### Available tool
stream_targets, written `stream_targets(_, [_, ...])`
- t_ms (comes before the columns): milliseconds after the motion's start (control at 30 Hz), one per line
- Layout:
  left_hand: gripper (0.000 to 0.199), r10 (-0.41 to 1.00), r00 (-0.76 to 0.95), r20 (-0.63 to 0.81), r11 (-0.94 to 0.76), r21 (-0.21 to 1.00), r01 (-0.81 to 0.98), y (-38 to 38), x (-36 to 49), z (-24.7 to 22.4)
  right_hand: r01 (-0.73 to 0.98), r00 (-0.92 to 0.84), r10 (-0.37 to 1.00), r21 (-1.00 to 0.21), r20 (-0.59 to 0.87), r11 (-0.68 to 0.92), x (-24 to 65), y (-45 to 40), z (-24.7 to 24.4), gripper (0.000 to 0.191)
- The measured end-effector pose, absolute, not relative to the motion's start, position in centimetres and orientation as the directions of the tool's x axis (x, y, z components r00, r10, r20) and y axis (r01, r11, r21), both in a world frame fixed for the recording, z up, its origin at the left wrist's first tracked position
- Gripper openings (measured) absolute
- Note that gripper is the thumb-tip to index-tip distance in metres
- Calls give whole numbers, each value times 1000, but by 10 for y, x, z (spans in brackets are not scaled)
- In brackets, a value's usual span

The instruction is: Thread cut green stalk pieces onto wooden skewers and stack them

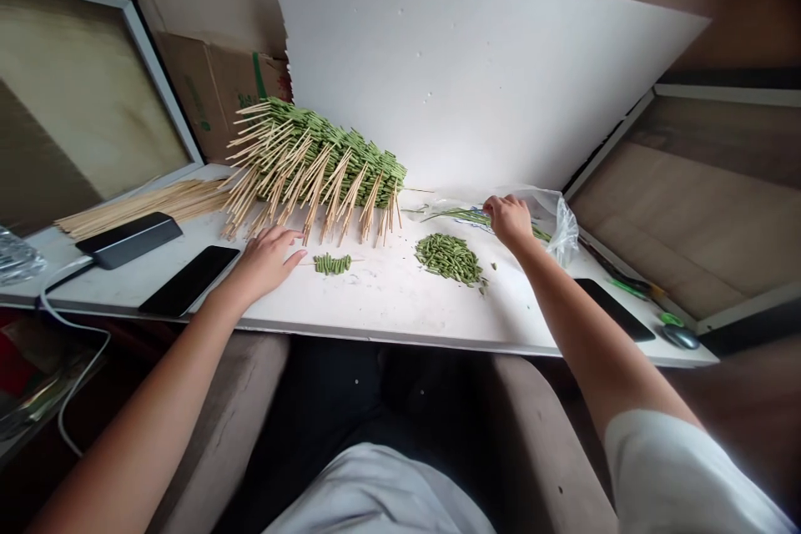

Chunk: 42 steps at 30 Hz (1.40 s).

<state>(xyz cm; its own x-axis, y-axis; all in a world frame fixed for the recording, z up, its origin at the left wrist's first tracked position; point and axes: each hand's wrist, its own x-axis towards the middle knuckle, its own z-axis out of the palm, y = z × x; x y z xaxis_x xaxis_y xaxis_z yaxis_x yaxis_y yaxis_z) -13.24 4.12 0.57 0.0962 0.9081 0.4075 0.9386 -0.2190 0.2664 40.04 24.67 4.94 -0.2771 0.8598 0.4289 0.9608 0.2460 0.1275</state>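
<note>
My left hand (270, 263) rests on the white table with its fingers apart, beside the left end of a thin skewer carrying a short row of cut green pieces (332, 264). Over the long green stems (460, 215) at the back right, my right hand (508, 217) has its fingers pressed together; whatever they hold is too small to make out. A clear plastic bag (563, 232) lies around those stems. Between the hands is a heap of cut green pieces (448, 258). Behind my left hand rises a large stack of filled skewers (325, 154), their bare ends pointing forward.
Bare wooden sticks (147, 207), a dark box-shaped device (130, 239) and a black phone (188, 279) lie at the left. Another dark flat device (613, 309) and a mouse (680, 337) are at the right. A white board (476, 75) stands behind the table.
</note>
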Motion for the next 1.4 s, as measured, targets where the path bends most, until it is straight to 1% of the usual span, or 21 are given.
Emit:
stream_targets(100, [40,855,171,490,-343,287,894,29,-106,27,894,-417,647,158,639,420,385,207,85,32])
stream_targets(200, [39,784,217,582,-488,362,794,12,-68,55,797,-484,441,174,756,578,357,156,118,26])
stream_targets(300, [46,709,225,669,-619,437,652,-4,-28,78,664,-531,294,174,795,728,317,105,135,25])
stream_targets(333, [51,709,227,667,-639,474,606,-7,-17,83,611,-562,268,175,782,772,304,90,136,26])
stream_targets(400, [54,757,261,598,-637,590,495,-10,1,88,516,-618,244,151,748,843,279,65,132,32])
stream_targets(467, [49,816,328,476,-577,711,401,-8,12,89,475,-633,270,89,725,875,259,47,122,34])
stream_targets(500, [44,835,356,420,-539,754,375,-7,15,88,466,-628,289,52,723,883,252,41,116,33])
stream_targets(567, [40,857,381,347,-486,789,375,-2,15,85,448,-598,348,-58,722,892,244,34,105,32])
stream_targets(633, [37,865,354,357,-490,755,436,4,8,83,424,-562,441,-214,699,880,243,31,96,32])
stream_targets(700, [33,854,302,424,-520,683,512,9,-3,81,415,-556,550,-364,624,834,246,32,88,33])
stream_targets(767, [31,840,264,475,-535,636,556,15,-15,78,441,-576,631,-452,520,775,253,34,80,32])
stream_targets(833, [32,843,241,481,-521,619,587,20,-26,73,481,-582,675,-477,454,736,261,36,72,31])
stream_targets(900, [32,850,248,466,-503,575,646,25,-36,65,495,-569,693,-489,442,718,267,35,63,35])
stream_targets(1000, [29,872,301,385,-473,511,717,31,-48,53,475,-531,718,-544,451,692,271,32,49,35])
stream_targets(1100, [29,909,318,269,-414,507,756,32,-55,44,442,-435,750,-607,498,660,267,29,34,32])
stream_targets(1167, [28,926,301,227,-377,513,771,29,-55,41,415,-358,760,-637,543,650,262,26,25,31])
stream_targets(1200, [30,932,294,213,-363,527,768,27,-52,41,400,-325,763,-649,559,647,259,25,22,30])
stream_targets(1233, [36,934,293,202,-356,553,753,23,-47,40,385,-298,765,-661,571,644,256,23,19,28])
stream_targets(1300, [54,929,319,186,-361,635,682,15,-31,39,358,-251,764,-677,594,643,250,18,16,24])
stream_targets(1333, [58,921,341,189,-372,689,622,11,-21,39,346,-233,762,-681,604,646,246,15,14,22])
stream_targets(1400, [54,901,380,207,-381,796,470,4,0,36,323,-213,759,-689,615,649,240,10,12,20])
